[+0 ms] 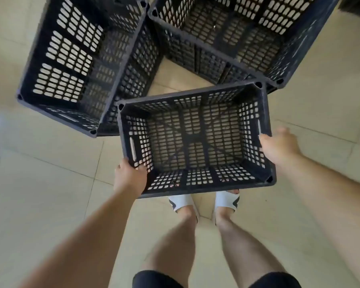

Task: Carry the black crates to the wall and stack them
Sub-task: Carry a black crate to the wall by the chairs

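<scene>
An empty black perforated crate (195, 140) is right in front of me, above my feet. My left hand (130, 176) grips its near-left corner, fingers curled over the rim. On the crate's right rim my right hand (279, 146) holds the side wall near the handle slot. Two more black crates are beyond it: one at the upper left (77, 59), one at the upper right (247, 34). Both look taller, as if stacked on other crates.
The floor is pale beige tile (40, 194). My feet in white slides (204, 201) stand just under the held crate's near edge. A dark object (355, 5) shows at the top right corner.
</scene>
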`<action>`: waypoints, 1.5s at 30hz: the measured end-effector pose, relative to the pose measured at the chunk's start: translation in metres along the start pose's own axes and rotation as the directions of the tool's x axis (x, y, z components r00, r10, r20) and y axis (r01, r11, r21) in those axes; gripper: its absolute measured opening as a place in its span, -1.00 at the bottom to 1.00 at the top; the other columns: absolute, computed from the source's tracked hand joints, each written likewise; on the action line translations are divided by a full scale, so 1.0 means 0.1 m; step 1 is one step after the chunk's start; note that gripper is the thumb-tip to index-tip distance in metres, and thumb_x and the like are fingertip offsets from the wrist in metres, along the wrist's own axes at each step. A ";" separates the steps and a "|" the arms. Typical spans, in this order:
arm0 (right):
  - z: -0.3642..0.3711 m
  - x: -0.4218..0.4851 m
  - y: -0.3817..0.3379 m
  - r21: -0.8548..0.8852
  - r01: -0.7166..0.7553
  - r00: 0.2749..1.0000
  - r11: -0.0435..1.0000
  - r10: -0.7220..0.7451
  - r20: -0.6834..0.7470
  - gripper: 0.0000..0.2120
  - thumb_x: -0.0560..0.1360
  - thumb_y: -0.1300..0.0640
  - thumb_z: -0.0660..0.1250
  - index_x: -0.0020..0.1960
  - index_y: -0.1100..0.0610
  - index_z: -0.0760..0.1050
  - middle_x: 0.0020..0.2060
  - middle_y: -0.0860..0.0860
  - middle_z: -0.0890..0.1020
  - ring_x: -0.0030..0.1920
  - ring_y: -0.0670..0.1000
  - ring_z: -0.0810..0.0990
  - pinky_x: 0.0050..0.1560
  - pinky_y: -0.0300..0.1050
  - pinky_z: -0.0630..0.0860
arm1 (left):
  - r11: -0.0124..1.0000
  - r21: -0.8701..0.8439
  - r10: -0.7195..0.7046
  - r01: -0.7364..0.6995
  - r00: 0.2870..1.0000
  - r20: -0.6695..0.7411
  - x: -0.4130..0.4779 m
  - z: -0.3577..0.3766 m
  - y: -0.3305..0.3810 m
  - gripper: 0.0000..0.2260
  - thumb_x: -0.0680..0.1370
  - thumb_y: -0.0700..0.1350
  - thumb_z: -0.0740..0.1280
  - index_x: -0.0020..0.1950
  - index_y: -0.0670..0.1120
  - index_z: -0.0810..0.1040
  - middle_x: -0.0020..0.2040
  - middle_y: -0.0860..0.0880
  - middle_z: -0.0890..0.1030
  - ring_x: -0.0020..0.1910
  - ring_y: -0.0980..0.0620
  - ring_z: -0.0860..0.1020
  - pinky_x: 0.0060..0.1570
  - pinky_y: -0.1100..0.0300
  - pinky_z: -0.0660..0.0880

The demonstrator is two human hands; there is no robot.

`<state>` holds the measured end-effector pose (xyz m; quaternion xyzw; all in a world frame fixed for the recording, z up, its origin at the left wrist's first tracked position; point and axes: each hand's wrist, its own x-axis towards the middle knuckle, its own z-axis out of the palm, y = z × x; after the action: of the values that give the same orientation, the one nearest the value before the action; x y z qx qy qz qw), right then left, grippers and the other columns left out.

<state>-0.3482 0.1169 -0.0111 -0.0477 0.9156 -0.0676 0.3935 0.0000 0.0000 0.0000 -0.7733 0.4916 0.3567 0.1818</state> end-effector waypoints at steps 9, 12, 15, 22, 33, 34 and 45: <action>0.42 0.60 0.11 0.012 0.049 0.998 0.999 -0.049 -0.034 -0.68 0.57 0.01 0.23 0.28 0.09 0.35 0.03 0.08 0.60 -0.07 0.21 0.61 -0.10 0.02 0.53 | 0.984 -0.175 -0.057 0.032 0.989 -0.138 0.71 0.32 0.08 -0.58 0.59 -0.01 0.26 0.42 -0.06 0.32 0.24 -0.09 0.55 0.08 -0.15 0.59 0.04 -0.05 0.52; 0.53 0.75 0.11 0.066 0.049 0.996 0.997 -0.044 -0.078 -0.81 0.60 0.03 0.17 0.15 0.08 0.38 -0.01 0.09 0.62 -0.08 0.21 0.63 -0.14 0.14 0.62 | 0.979 -0.200 -0.072 0.043 0.988 -0.136 0.96 0.32 0.10 -0.72 0.60 -0.02 0.24 0.28 -0.07 0.38 0.04 -0.08 0.59 -0.14 -0.05 0.58 -0.18 0.03 0.50; 0.62 0.86 0.15 0.098 0.042 0.992 0.994 -0.030 -0.123 -0.88 0.57 0.00 0.15 0.02 0.04 0.37 -0.05 0.06 0.65 -0.11 0.20 0.67 -0.22 0.24 0.67 | 0.950 -0.309 -0.074 0.034 0.990 -0.119 1.17 0.32 0.06 -0.82 0.62 -0.05 0.22 0.18 -0.08 0.45 -0.02 -0.03 0.66 -0.14 0.00 0.62 -0.16 0.08 0.54; 0.56 0.75 0.15 -0.020 0.080 0.981 0.997 -0.082 -0.175 -0.84 0.62 0.10 0.15 0.09 0.18 0.40 -0.04 0.12 0.58 -0.11 0.22 0.57 -0.18 0.02 0.48 | 0.927 -0.369 -0.100 0.068 0.993 -0.068 1.19 0.27 0.00 -0.83 0.61 -0.04 0.21 0.04 -0.11 0.50 -0.25 -0.08 0.59 -0.35 -0.04 0.51 -0.27 0.12 0.46; -0.36 -0.39 0.15 -0.037 0.042 0.976 0.998 -0.049 -0.214 -0.76 0.62 0.04 0.18 0.15 0.18 0.46 -0.07 0.13 0.59 -0.18 0.20 0.57 -0.24 -0.03 0.47 | 0.958 -0.273 -0.095 0.083 0.995 -0.029 0.06 -0.65 0.02 -0.72 0.62 0.02 0.24 0.22 -0.13 0.52 -0.01 -0.13 0.64 -0.20 -0.09 0.58 -0.33 0.13 0.47; -0.50 -0.57 0.13 -0.029 0.042 0.974 0.999 -0.047 -0.220 -0.77 0.62 0.04 0.19 0.14 0.18 0.46 -0.08 0.13 0.59 -0.21 0.20 0.58 -0.26 -0.03 0.49 | 0.960 -0.270 -0.085 0.075 0.996 -0.027 -0.10 -0.81 0.04 -0.71 0.63 0.01 0.25 0.25 -0.14 0.51 0.01 -0.13 0.64 -0.21 -0.07 0.57 -0.35 0.14 0.44; -2.01 -2.37 -0.40 -0.028 0.079 0.954 0.996 -0.084 -0.288 -0.73 0.64 0.04 0.19 0.17 0.23 0.49 -0.13 0.14 0.56 -0.39 0.07 0.44 -0.43 -0.16 0.32 | 0.948 -0.320 -0.022 -0.001 0.997 -0.070 -1.68 -2.55 0.08 -0.75 0.60 -0.03 0.24 0.13 -0.18 0.53 -0.14 -0.14 0.61 -0.27 -0.08 0.53 -0.34 0.14 0.37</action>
<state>-0.3305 0.1285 0.3020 -0.0781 0.9610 -0.0827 0.2523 0.0438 -0.0584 0.2965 -0.8076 0.4296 0.4022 0.0381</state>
